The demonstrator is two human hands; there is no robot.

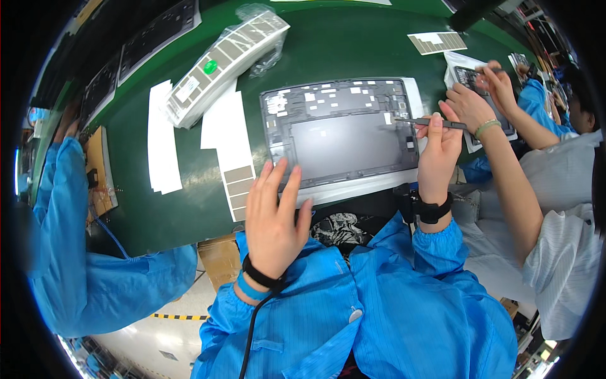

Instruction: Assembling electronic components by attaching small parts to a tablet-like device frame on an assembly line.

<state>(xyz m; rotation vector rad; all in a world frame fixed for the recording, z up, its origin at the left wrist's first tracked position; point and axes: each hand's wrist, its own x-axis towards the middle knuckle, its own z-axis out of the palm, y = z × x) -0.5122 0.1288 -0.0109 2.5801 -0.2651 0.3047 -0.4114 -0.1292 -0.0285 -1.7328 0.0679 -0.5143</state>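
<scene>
A dark grey tablet housing point(346, 146), flat and dotted with small white stickers, lies in front of me on a white sheet point(413, 95). My right hand point(439, 155) pinches dark tweezers point(421, 121) at the housing's right side. Their tip is beside a small white patch point(388, 118); whether it touches the patch, I cannot tell. My left hand point(273, 211) holds nothing, its fingers spread, with the fingertips at the housing's lower left edge. Just left of that hand is a white strip sheet point(233, 136) with grey-brown rectangles at its lower end.
A plastic-wrapped stack of label sheets point(230, 63) with a green round sticker sits at the back left, near white paper strips point(163, 142). A co-worker's hands point(473, 104) work over another device on the right. Someone's blue sleeve point(60, 208) is at the left.
</scene>
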